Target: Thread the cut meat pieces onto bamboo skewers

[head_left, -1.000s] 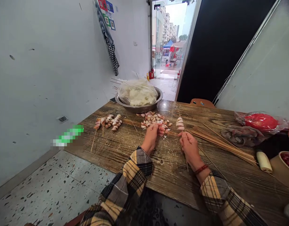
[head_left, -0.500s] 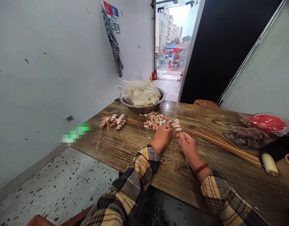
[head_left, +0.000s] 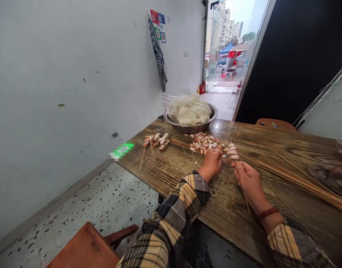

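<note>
My right hand pinches a bamboo skewer, whose lower end sticks out below the palm. Several garlic cloves are threaded near its upper end. To its left, my left hand has its fingers drawn together at the near edge of a heap of loose garlic cloves. Whatever those fingers hold is hidden. Finished-looking garlic skewers lie in a small group on the left part of the wooden table.
A metal basin with a plastic bag of pale food stands behind the heap. Bare bamboo skewers lie on the right, near a crumpled grey cloth. A brown stool is at lower left.
The camera has turned left, so everything sits further right in view. Both hands keep nearly the same places over the table; the garlic skewer is still in my right hand.
</note>
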Action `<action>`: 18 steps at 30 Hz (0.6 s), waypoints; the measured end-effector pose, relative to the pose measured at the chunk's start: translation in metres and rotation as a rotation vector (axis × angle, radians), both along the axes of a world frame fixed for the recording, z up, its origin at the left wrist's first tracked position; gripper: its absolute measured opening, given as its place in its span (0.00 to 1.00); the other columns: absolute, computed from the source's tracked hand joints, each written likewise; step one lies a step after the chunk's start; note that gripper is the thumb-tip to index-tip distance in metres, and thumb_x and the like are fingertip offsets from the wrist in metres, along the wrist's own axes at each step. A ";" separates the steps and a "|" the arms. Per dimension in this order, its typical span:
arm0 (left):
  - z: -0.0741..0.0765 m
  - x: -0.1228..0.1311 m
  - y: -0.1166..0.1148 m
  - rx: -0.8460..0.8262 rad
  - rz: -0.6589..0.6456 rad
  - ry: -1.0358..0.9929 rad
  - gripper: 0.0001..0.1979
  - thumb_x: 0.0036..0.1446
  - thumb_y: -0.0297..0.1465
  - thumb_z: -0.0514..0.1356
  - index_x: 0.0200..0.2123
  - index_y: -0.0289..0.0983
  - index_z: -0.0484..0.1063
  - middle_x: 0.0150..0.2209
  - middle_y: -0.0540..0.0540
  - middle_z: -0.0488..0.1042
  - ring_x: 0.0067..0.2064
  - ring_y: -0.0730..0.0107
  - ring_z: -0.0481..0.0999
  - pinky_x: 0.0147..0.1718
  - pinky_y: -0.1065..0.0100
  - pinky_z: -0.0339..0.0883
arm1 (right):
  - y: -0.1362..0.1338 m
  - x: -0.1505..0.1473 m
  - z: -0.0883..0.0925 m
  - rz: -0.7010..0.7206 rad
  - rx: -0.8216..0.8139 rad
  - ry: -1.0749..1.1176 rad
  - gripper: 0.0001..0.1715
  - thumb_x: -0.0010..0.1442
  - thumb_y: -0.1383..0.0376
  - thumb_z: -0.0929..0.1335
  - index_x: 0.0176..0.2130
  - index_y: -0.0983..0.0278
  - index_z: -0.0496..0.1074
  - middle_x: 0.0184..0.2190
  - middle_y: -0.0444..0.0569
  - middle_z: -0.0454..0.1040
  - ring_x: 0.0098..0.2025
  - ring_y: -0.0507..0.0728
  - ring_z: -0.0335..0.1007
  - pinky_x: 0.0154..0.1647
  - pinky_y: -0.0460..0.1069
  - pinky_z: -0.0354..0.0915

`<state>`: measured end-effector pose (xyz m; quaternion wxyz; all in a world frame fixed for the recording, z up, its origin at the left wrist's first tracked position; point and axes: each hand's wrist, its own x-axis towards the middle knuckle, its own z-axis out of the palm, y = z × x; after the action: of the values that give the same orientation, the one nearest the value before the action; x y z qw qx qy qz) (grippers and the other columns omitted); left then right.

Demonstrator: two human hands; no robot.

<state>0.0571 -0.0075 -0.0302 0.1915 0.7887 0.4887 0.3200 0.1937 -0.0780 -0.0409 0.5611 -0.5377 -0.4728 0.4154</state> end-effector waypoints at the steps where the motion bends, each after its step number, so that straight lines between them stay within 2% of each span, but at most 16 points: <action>1: 0.000 0.000 0.001 -0.012 0.008 -0.040 0.08 0.52 0.20 0.53 0.31 0.35 0.69 0.37 0.39 0.70 0.43 0.60 0.68 0.45 0.60 0.62 | 0.000 0.000 -0.001 -0.001 -0.003 -0.005 0.27 0.57 0.43 0.64 0.34 0.65 0.69 0.15 0.36 0.55 0.16 0.47 0.46 0.14 0.43 0.44; 5: -0.002 0.000 0.002 -0.027 0.001 -0.138 0.07 0.51 0.19 0.53 0.27 0.36 0.67 0.33 0.42 0.69 0.39 0.62 0.67 0.43 0.61 0.61 | -0.002 -0.002 0.001 0.003 0.009 -0.018 0.27 0.57 0.43 0.64 0.34 0.65 0.69 0.15 0.36 0.55 0.16 0.47 0.47 0.14 0.43 0.44; 10: -0.003 -0.002 0.007 -0.025 -0.038 -0.214 0.10 0.52 0.19 0.51 0.31 0.36 0.69 0.33 0.42 0.70 0.38 0.62 0.67 0.43 0.61 0.60 | -0.002 -0.004 0.009 -0.012 0.039 -0.028 0.26 0.58 0.44 0.63 0.33 0.65 0.69 0.14 0.35 0.54 0.15 0.47 0.46 0.14 0.43 0.44; 12: -0.002 -0.005 0.012 -0.034 0.033 -0.245 0.11 0.53 0.19 0.50 0.32 0.36 0.69 0.32 0.43 0.70 0.39 0.62 0.68 0.45 0.60 0.60 | -0.001 -0.003 0.011 -0.021 0.051 -0.033 0.25 0.58 0.44 0.63 0.33 0.64 0.68 0.14 0.35 0.55 0.15 0.47 0.47 0.15 0.43 0.45; 15: 0.001 -0.009 0.015 -0.024 0.104 -0.209 0.08 0.55 0.23 0.52 0.31 0.36 0.71 0.34 0.42 0.70 0.41 0.60 0.68 0.46 0.60 0.60 | 0.002 -0.003 0.011 -0.033 0.052 -0.047 0.25 0.59 0.46 0.62 0.32 0.64 0.69 0.14 0.35 0.56 0.15 0.47 0.47 0.15 0.44 0.45; 18: 0.005 -0.009 0.010 0.003 0.067 -0.070 0.07 0.56 0.28 0.56 0.35 0.37 0.74 0.37 0.41 0.70 0.41 0.59 0.68 0.45 0.60 0.61 | 0.004 -0.003 0.008 -0.020 0.059 -0.061 0.23 0.61 0.47 0.61 0.32 0.64 0.69 0.14 0.36 0.56 0.15 0.47 0.47 0.15 0.44 0.45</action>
<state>0.0484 0.0024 -0.0250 0.1964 0.7605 0.5073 0.3544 0.1906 -0.0738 -0.0328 0.5661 -0.5382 -0.4962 0.3790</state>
